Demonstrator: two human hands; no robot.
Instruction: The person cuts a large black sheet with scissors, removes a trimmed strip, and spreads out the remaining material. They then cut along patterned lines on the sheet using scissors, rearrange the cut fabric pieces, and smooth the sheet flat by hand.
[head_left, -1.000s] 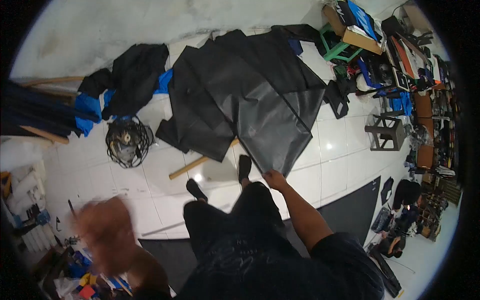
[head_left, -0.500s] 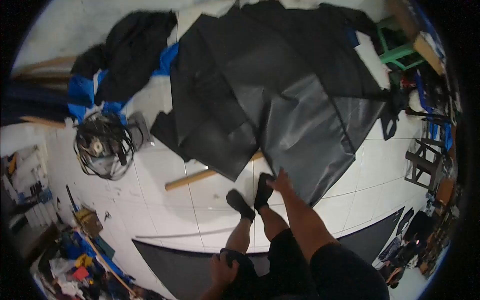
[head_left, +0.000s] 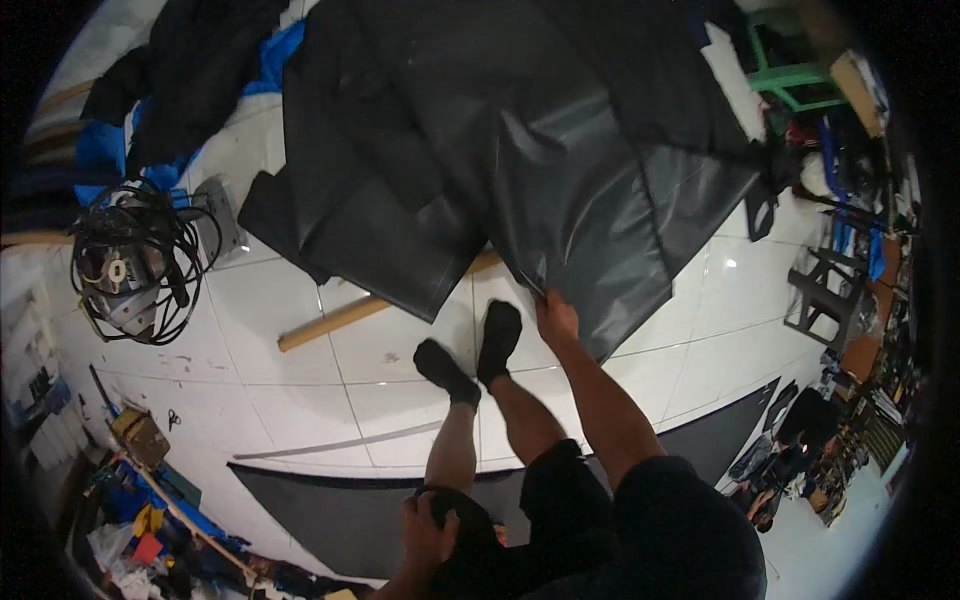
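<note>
A large, glossy black vinyl sheet [head_left: 560, 190] lies in folds across the tiled floor in front of me. My right hand [head_left: 558, 318] reaches down and pinches its near edge, where the material creases upward at the fingers. Low in the view, my left hand [head_left: 428, 532] rests on my knee with its fingers apart, against the black shorts. A long cardboard-coloured tube or pole [head_left: 335, 322] sticks out from under the sheet. My feet in black socks [head_left: 500, 335] stand just short of the sheet's edge.
A coiled black cable around a machine [head_left: 125, 270] sits at left. A dark sheet [head_left: 330, 515] and a thin strip [head_left: 350, 442] lie behind my feet. At right are a dark stool [head_left: 825, 295] and a green stool [head_left: 795, 85]. Clutter [head_left: 140, 530] fills the lower left.
My right hand has closed on the sheet's near edge and lifted it slightly. The view has shifted, so the floor things appear further left and the sheet higher. My left hand stays on the knee.
</note>
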